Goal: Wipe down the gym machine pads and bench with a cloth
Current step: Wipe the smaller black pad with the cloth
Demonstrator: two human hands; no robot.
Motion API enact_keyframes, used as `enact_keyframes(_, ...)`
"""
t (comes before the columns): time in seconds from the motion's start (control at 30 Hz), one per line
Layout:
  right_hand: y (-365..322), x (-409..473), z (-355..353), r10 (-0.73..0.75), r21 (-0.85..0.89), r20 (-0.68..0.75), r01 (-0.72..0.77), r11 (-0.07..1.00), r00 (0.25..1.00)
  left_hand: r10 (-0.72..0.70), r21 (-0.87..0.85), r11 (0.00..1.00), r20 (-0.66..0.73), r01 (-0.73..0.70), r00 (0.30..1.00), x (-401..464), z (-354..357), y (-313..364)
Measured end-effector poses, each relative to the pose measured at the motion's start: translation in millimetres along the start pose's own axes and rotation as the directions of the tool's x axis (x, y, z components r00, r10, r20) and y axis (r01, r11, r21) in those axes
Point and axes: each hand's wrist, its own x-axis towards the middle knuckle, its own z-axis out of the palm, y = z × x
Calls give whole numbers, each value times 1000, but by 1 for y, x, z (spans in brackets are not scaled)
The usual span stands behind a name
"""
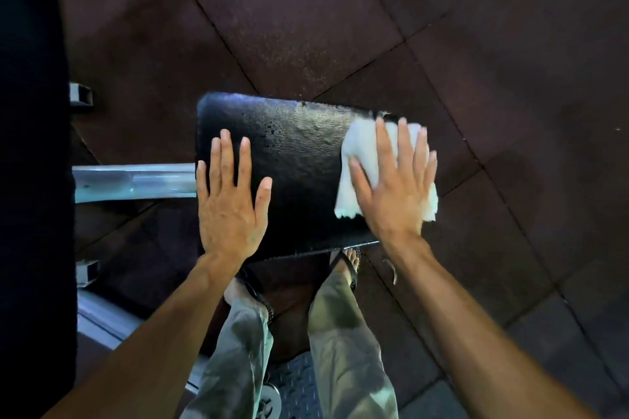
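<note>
Right hand (396, 180): I see it flat, fingers spread, palm pressing the cloth (360, 153), not clutching it.
Left hand (229, 201): I see it open and flat on the pad (299, 160), holding nothing.
Cloth: white, at the pad's right edge.
Pad: black, shiny, wet-looking, droplets near its middle.
Around: a metal bar (134, 180) meets the pad's left side; dark floor tiles (476, 44) beneath; my sandalled feet under the near edge.

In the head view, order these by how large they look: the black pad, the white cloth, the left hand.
1. Black pad, clearly largest.
2. White cloth and left hand look alike; the right hand covers part of the cloth, so unranked.
</note>
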Motion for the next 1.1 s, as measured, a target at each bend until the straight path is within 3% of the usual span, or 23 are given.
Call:
enact_keyframes(0.1, -56, 27, 7, 151, 98, -43, -146, 984, 988, 13, 4, 1000, -7, -13, 1000, 0, 2, -1)
enact_keyframes(0.27, -95, -25, 5, -4, 164, 62, -6, 987, 998, 16, 20, 1000, -8, -16, 1000, 2, -1, -2)
enact_keyframes(0.37, -74, -33, -9, -120, 367, 172, 50, 929, 978, 34, -50, 998, -6, -34, 999, 3, -5, -2)
enact_keyframes(0.47, -26, -19, -19, -119, 504, 154, 26, 863, 981, -7, -206, 978, -30, 1, 1000, 4, -14, 6)
enact_keyframes(0.57, 21, -2, -10, -47, 426, 139, -17, 904, 989, -39, -291, 957, -91, 11, 995, 7, -30, 38)
enact_keyframes(0.7, 35, -1, 4, -110, 286, 97, 78, 955, 989, 121, -141, 981, -78, -131, 990, 15, -24, 101)
enact_keyframes(0.8, 34, -2, 8, -81, 274, 58, 62, 960, 995, 81, -62, 994, -83, -86, 993, 18, -3, 116)
enact_keyframes(0.97, 34, -1, 9, -93, 229, 32, 84, 970, 995, 216, -34, 975, -97, -220, 972, -6, 2, 70)
enact_keyframes(1.1, 28, -4, 10, -47, 189, 7, 45, 981, 999, 160, -139, 974, -126, -177, 979, -4, -9, 13)
